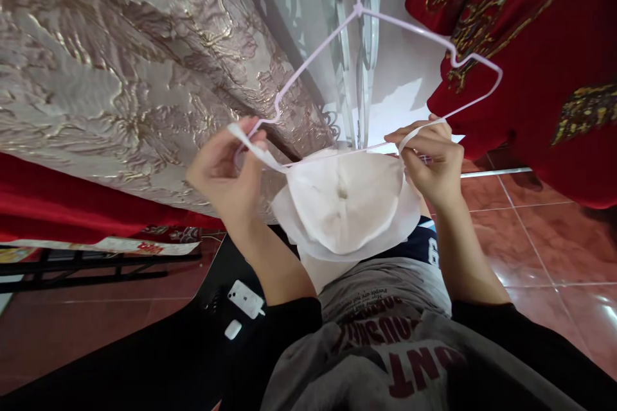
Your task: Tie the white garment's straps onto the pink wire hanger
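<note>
A lilac clothes hanger [318, 50] hangs upright in front of me, its hook toward the top of the view. Below its bottom bar is a white garment [344, 205] with a rounded, layered shape and thin straps. My left hand [230, 160] pinches the white strap [260, 151] on the left, at the hanger's left end. On the other side, my right hand [431, 157] has its fingers closed on the right strap [415, 133], close to the hanger's lower right part. The garment's lower layers hang over my lap.
Pale embroidered fabric [144, 77] hangs close on the left, and red embroidered cloth [530, 64] on the right. White metal scrollwork [361, 77] stands behind the hanger. A phone [245, 298] and a small white case [232, 329] lie on a black surface [212, 295] beside me.
</note>
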Demonstrator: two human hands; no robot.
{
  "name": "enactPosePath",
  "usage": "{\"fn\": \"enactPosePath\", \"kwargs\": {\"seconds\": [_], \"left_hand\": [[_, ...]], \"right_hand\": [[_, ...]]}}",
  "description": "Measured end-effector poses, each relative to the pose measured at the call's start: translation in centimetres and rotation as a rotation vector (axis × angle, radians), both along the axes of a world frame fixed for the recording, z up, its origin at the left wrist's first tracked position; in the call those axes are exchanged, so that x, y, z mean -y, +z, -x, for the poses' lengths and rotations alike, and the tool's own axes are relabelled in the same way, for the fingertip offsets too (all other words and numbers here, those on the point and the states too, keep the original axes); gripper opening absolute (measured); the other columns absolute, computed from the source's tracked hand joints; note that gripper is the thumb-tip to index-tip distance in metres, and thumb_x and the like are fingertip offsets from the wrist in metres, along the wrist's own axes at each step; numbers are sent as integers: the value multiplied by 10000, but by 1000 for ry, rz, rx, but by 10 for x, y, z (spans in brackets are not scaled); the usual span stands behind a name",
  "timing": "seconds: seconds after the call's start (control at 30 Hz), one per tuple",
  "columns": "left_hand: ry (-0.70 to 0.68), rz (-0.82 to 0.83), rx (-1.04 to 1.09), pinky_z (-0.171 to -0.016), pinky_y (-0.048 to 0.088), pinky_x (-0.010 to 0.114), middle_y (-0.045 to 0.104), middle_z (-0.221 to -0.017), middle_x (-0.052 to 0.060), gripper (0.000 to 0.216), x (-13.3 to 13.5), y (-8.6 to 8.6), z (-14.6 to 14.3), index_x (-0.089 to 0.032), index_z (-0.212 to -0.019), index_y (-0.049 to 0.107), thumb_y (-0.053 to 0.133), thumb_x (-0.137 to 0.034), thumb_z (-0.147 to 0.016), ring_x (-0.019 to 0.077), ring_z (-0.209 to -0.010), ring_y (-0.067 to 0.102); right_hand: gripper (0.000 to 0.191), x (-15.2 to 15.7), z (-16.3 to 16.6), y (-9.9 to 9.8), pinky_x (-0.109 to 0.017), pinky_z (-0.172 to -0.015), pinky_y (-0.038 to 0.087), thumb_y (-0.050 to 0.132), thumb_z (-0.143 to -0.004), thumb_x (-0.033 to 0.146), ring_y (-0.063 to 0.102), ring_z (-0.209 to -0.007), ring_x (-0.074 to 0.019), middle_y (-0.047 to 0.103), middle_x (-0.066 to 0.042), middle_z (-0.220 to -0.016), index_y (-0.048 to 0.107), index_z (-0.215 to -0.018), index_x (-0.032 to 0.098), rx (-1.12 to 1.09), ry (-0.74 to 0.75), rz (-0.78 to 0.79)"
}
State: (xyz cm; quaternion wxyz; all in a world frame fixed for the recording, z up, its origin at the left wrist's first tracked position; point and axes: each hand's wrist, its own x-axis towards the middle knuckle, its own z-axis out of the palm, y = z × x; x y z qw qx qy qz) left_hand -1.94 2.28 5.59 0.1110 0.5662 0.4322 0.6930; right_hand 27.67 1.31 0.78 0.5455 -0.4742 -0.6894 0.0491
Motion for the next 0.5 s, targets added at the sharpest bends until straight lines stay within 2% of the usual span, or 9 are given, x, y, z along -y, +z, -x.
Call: {"fn": "enactPosePath", "kwargs": {"seconds": [0.1, 0.2, 0.27, 0.37, 0.43, 0.5], "left_hand": [[-145, 64, -188, -753, 567, 261, 764, -797, -9, 93, -12, 22, -2, -148, -917, 806, 783, -133, -829, 127, -746, 700], [-171, 88, -147, -610, 477, 229, 622, -622, -35, 142, -23, 24, 0, -143, -774, 721, 642, -94, -882, 98, -591, 587], [-108, 133, 44, -605, 497, 240, 597, -612, -30, 172, -25, 11, -1, -151, -755, 681, 649, -161, -924, 104, -569, 574], [-50, 183, 486, -655, 563, 279, 649, -681, -12, 228, -16, -22, -14, -178, -863, 663, 728, -380, -945, 138, -625, 646], [-114, 207, 688, -741, 596, 299, 732, -812, 21, 317, -5, -44, -32, -203, -975, 656, 748, -504, -938, 162, -740, 731], [-176, 200, 735, -866, 611, 323, 776, -914, 35, 343, 4, -58, -48, -231, -1000, 626, 763, -540, -938, 183, -879, 780]], "right_hand": [[282, 5, 1, 0, -610, -1292, 404, 620, -996, 211, 765, -1032, -193, 835, 71, -974, 841, -966, 384, -37, 2, -43], [270, 10, 3, -1, -607, -1320, 368, 639, -1001, 223, 762, -1042, -189, 838, 78, -996, 841, -998, 401, -42, 12, -29], [254, 10, 4, 0, -609, -1335, 346, 637, -1017, 258, 757, -1072, -196, 840, 68, -1028, 842, -1043, 404, -19, 24, 19], [233, 8, 7, -1, -615, -1328, 353, 624, -1039, 323, 748, -1120, -211, 838, 40, -1089, 838, -1107, 387, 19, 33, 63], [220, 6, 10, -3, -626, -1324, 357, 630, -1041, 367, 748, -1137, -219, 836, 28, -1107, 835, -1121, 377, 38, 22, 57], [208, 6, 14, -6, -646, -1323, 358, 639, -1039, 390, 754, -1144, -226, 835, 31, -1113, 831, -1118, 380, 47, 15, 28]]}}
